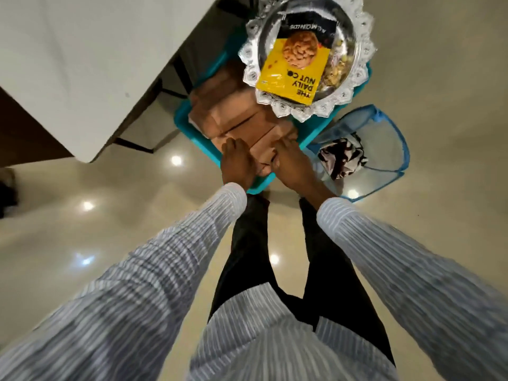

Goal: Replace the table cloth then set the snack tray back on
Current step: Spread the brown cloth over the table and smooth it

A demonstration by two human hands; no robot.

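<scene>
Nearest the camera, two striped sleeves [154, 268] and dark trousers [247, 259] fill the lower frame; the feet are hidden behind the arms. Both hands reach down onto a folded brown cloth [242, 119] lying in a teal bin [181, 119]. The left hand [237, 163] lies on the cloth with fingers extended. The right hand [291, 163] has its fingers curled at the cloth's near edge, apparently pinching it; the fingertips are partly hidden and motion-blurred. On the far end of the bin rests the snack tray [365, 37], silver with a scalloped rim and cut off at the top edge, carrying a yellow almond packet [294, 70] and loose nuts [336, 70] that are half covered. Right of the bin stands a blue mesh hamper [390, 138] holding a crumpled black-and-white cloth [343, 155]. A white table [68, 64], its top bare, occupies the upper left. The glossy beige floor [439, 78] reflects ceiling lights.
</scene>
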